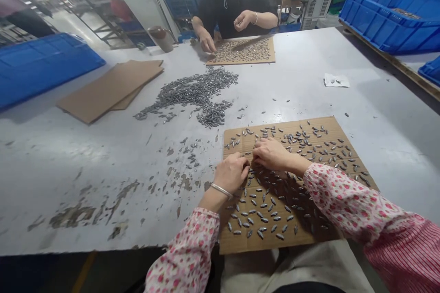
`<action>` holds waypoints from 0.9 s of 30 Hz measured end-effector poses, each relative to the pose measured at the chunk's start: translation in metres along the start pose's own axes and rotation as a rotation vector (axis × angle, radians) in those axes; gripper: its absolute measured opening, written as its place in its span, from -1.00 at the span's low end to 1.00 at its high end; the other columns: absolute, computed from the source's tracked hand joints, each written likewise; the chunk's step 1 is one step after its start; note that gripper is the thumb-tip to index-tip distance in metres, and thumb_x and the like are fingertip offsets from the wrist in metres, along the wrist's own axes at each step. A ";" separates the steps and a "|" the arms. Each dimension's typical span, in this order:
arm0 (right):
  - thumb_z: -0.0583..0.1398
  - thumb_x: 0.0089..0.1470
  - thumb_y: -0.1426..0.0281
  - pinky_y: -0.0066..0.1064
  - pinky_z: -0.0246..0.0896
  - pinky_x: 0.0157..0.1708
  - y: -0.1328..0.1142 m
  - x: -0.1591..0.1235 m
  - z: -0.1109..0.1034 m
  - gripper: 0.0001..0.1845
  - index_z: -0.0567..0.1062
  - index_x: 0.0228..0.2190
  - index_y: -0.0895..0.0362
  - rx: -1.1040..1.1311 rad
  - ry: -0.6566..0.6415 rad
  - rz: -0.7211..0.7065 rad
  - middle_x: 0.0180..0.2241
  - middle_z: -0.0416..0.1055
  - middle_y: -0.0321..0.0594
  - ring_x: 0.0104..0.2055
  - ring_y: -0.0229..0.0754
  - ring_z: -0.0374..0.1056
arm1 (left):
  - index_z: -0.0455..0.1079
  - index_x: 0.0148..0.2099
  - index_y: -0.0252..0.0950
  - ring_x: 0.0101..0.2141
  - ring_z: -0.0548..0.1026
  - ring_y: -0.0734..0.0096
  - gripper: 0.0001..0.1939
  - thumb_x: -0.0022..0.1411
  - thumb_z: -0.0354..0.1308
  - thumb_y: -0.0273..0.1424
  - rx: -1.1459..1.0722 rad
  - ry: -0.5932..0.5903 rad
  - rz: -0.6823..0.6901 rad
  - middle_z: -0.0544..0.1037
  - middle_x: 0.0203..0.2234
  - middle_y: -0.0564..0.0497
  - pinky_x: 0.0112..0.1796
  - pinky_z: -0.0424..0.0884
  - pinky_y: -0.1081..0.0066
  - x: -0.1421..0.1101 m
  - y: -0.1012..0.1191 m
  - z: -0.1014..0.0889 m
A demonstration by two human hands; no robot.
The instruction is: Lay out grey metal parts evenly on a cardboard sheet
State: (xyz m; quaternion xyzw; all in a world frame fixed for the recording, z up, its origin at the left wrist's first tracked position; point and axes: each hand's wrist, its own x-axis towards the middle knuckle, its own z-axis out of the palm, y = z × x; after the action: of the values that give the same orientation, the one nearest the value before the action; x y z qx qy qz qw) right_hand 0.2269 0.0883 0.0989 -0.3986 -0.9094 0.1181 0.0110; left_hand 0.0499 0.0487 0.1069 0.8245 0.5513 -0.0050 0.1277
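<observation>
My left hand (232,172) rests over the left side of a cardboard sheet (237,243), its fingers curled and pointing toward the middle. Close beside it, my right hand (270,152) reaches in from the right with fingers bent down to the board. Both sets of fingertips are pinched, and whatever they may hold is hidden. Small grey metal pieces (264,229), pointed at the ends like fishing sinkers, lie spread over the cardboard around both hands. Beyond the sheet is a large loose pile of the same pieces (192,89).
Across the table, a person (237,4) handles pieces over another covered cardboard sheet (271,55). Brown boards (110,87) and a blue bin (44,66) are at left. A blue crate (385,23) stands at right, near a white paper scrap (337,81). A cup (163,39) stands at the far edge.
</observation>
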 end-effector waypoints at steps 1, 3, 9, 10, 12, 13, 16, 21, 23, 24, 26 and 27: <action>0.18 0.13 0.35 -0.34 0.04 -0.18 -0.002 0.000 -0.001 -0.84 0.55 -0.34 0.13 0.000 -0.010 -0.004 -0.25 0.45 -0.13 -0.11 -0.08 0.28 | 0.48 -0.25 -0.23 -0.25 0.44 0.31 -0.79 0.25 0.01 -0.35 -0.005 0.010 0.012 0.47 -0.32 -0.04 -0.31 0.30 0.39 0.001 -0.001 0.003; 0.16 0.15 0.36 -0.35 0.04 -0.18 -0.003 0.000 -0.005 -0.83 0.55 -0.33 0.13 0.017 -0.029 -0.015 -0.26 0.46 -0.13 -0.11 -0.10 0.28 | 0.48 -0.24 -0.22 -0.25 0.44 0.31 -0.78 0.26 0.01 -0.33 -0.034 0.033 0.046 0.47 -0.33 -0.04 -0.31 0.30 0.40 0.001 -0.005 0.008; 0.11 0.20 0.33 -0.41 0.05 -0.27 0.011 0.003 -0.011 -0.77 0.56 -0.29 0.10 0.091 0.048 0.154 -0.25 0.47 -0.16 -0.19 -0.16 0.31 | 0.48 -0.19 -0.19 -0.31 0.45 0.38 -0.75 0.27 0.00 -0.26 -0.243 0.209 -0.010 0.51 -0.32 0.00 -0.30 0.31 0.43 0.000 -0.034 0.012; 0.12 0.19 0.33 -0.41 0.05 -0.26 0.013 0.006 -0.009 -0.78 0.56 -0.29 0.09 0.094 0.069 0.168 -0.25 0.47 -0.17 -0.19 -0.16 0.31 | 0.48 -0.21 -0.19 -0.33 0.45 0.39 -0.76 0.25 0.01 -0.26 -0.272 0.236 -0.044 0.52 -0.32 0.00 -0.31 0.31 0.43 -0.001 -0.039 0.010; 0.14 0.17 0.31 -0.40 0.06 -0.23 0.013 0.014 -0.004 -0.80 0.56 -0.29 0.08 0.092 0.100 0.154 -0.25 0.46 -0.18 -0.18 -0.15 0.30 | 0.48 -0.26 -0.21 -0.36 0.44 0.40 -0.78 0.22 0.04 -0.27 -0.324 0.277 -0.100 0.53 -0.36 0.01 -0.32 0.31 0.43 -0.002 -0.047 0.006; 0.15 0.17 0.30 -0.39 0.07 -0.22 0.011 0.018 -0.001 -0.80 0.56 -0.29 0.08 0.086 0.106 0.140 -0.25 0.46 -0.17 -0.18 -0.14 0.30 | 0.48 -0.29 -0.22 -0.38 0.44 0.41 -0.79 0.20 0.05 -0.28 -0.349 0.293 -0.118 0.53 -0.38 0.01 -0.32 0.31 0.43 -0.002 -0.050 0.005; 0.14 0.18 0.32 -0.36 0.08 -0.18 0.002 0.026 0.000 -0.79 0.56 -0.29 0.10 0.049 0.085 0.108 -0.22 0.46 -0.13 -0.13 -0.10 0.29 | 0.48 -0.33 -0.25 -0.42 0.43 0.43 -0.80 0.17 0.07 -0.28 -0.439 0.358 -0.145 0.53 -0.44 0.02 -0.33 0.32 0.44 -0.004 -0.061 0.010; 0.11 0.19 0.39 -0.35 0.09 -0.16 -0.005 0.022 -0.010 -0.79 0.55 -0.29 0.14 0.004 -0.029 0.071 -0.19 0.45 -0.09 -0.10 -0.09 0.28 | 0.47 -0.31 -0.31 -0.49 0.40 0.47 -0.71 0.13 0.11 -0.18 -0.748 0.499 -0.296 0.51 -0.51 0.04 -0.42 0.34 0.47 -0.009 -0.078 0.035; 0.13 0.17 0.40 -0.36 0.09 -0.17 -0.004 0.019 -0.013 -0.82 0.55 -0.28 0.12 0.022 -0.055 0.038 -0.19 0.45 -0.12 -0.12 -0.11 0.29 | 0.47 -0.31 -0.31 -0.51 0.39 0.48 -0.69 0.12 0.12 -0.15 -0.821 0.550 -0.324 0.50 -0.53 0.05 -0.44 0.34 0.48 -0.012 -0.080 0.040; 0.14 0.16 0.40 -0.37 0.09 -0.18 -0.005 0.019 -0.013 -0.83 0.55 -0.28 0.11 0.031 -0.063 0.024 -0.19 0.46 -0.12 -0.12 -0.12 0.30 | 0.47 -0.31 -0.31 -0.51 0.39 0.48 -0.69 0.11 0.12 -0.15 -0.830 0.571 -0.316 0.50 -0.52 0.05 -0.44 0.34 0.48 -0.012 -0.079 0.040; 0.16 0.15 0.41 -0.37 0.10 -0.18 -0.007 0.017 -0.015 -0.84 0.56 -0.29 0.11 0.048 -0.071 0.009 -0.20 0.46 -0.12 -0.13 -0.12 0.30 | 0.47 -0.33 -0.30 -0.49 0.40 0.47 -0.72 0.11 0.13 -0.18 -0.817 0.594 -0.277 0.51 -0.50 0.04 -0.42 0.35 0.47 -0.012 -0.078 0.039; 0.15 0.15 0.42 -0.37 0.11 -0.18 -0.009 0.016 -0.017 -0.83 0.56 -0.29 0.12 0.060 -0.067 0.014 -0.20 0.47 -0.12 -0.13 -0.11 0.31 | 0.47 -0.34 -0.29 -0.48 0.41 0.46 -0.73 0.11 0.12 -0.19 -0.804 0.597 -0.252 0.51 -0.49 0.03 -0.41 0.36 0.46 -0.012 -0.077 0.038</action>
State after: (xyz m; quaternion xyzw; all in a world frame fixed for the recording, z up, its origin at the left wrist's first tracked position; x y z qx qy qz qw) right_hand 0.2111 0.0975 0.1164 -0.4002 -0.9025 0.1589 -0.0082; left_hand -0.0196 0.0572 0.0558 0.6029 0.6172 0.4275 0.2697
